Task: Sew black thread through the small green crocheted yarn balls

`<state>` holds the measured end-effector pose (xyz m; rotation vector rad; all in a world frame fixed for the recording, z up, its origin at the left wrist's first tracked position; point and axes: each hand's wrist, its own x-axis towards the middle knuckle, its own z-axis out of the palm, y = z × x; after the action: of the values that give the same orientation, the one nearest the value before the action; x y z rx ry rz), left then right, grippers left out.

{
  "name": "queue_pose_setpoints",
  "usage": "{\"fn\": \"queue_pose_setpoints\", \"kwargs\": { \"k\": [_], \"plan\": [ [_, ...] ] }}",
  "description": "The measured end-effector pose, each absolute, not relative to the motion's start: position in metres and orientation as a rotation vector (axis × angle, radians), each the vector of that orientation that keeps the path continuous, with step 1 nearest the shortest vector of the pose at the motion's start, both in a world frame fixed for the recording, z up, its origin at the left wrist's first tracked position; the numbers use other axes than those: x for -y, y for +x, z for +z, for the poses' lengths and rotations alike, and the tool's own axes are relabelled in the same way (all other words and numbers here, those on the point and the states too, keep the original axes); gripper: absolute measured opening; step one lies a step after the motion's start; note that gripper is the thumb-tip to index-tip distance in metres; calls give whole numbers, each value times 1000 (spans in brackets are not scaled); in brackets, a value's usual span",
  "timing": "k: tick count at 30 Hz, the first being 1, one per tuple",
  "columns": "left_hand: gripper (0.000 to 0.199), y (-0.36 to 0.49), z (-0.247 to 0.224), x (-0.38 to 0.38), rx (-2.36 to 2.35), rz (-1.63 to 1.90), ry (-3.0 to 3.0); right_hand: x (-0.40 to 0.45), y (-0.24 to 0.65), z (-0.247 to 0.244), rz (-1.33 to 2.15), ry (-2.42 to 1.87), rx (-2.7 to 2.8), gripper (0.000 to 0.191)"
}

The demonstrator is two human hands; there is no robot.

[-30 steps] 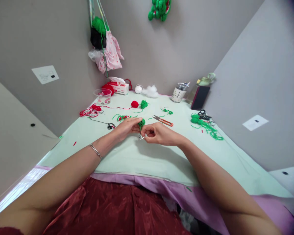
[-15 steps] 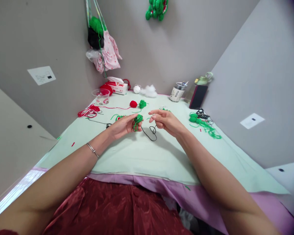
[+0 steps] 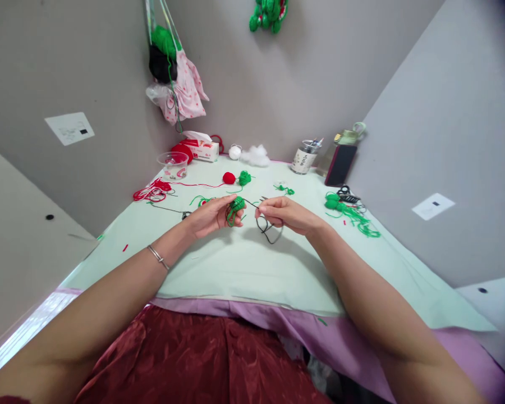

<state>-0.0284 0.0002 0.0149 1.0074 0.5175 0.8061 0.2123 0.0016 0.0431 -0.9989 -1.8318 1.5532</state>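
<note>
My left hand (image 3: 211, 217) is closed around a small green crocheted piece (image 3: 235, 206) with loose green strands hanging below it. From the top of that piece a dark yarn (image 3: 251, 202) runs taut to my right hand (image 3: 287, 214), which pinches it between thumb and fingers. The yarn's slack loops down beneath my right fingers. A thin dark tip pokes out by the right fingertips; its kind is too small to tell. Behind my left hand, partly hidden, lies another green and red piece (image 3: 202, 202). A small red ball (image 3: 229, 178) and a green yarn bundle (image 3: 244, 178) rest beyond.
At the back stand a tissue box (image 3: 204, 150), a clear plastic tub (image 3: 173, 166), white stuffing (image 3: 256, 156), a pen cup (image 3: 305, 157) and a phone (image 3: 340, 165) leaning on a bottle. Red yarn (image 3: 154, 191) lies left; green pieces (image 3: 353, 216) and scissors (image 3: 345, 194) lie right.
My right hand has taken hold of the dark yarn and drawn it tight away from the green piece. Before, its fingers were apart and the yarn hung slack. My left hand has barely moved.
</note>
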Motion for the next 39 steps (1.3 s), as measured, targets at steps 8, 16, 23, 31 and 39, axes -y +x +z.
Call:
{"fn": "queue_pose_setpoints", "kwargs": {
  "k": [8, 16, 23, 31, 39],
  "plan": [
    [26, -28, 15, 2, -517, 775, 1096, -12, 225, 46, 444, -1417, 2030, 26],
    [25, -33, 19, 3, -508, 787, 1160, -46, 285, 39, -202, -1933, 1815, 24],
    [21, -32, 16, 3, -539, 813, 1128, -51, 309, 32, 799, -1731, 1634, 58],
    [24, -32, 18, 3, -610, 827, 1110, -47, 320, 41, 1110, -1420, 1358, 39],
    [20, -33, 19, 3, -618, 868, 1096, -42, 299, 42, 800, -1615, 1845, 24]
  ]
}}
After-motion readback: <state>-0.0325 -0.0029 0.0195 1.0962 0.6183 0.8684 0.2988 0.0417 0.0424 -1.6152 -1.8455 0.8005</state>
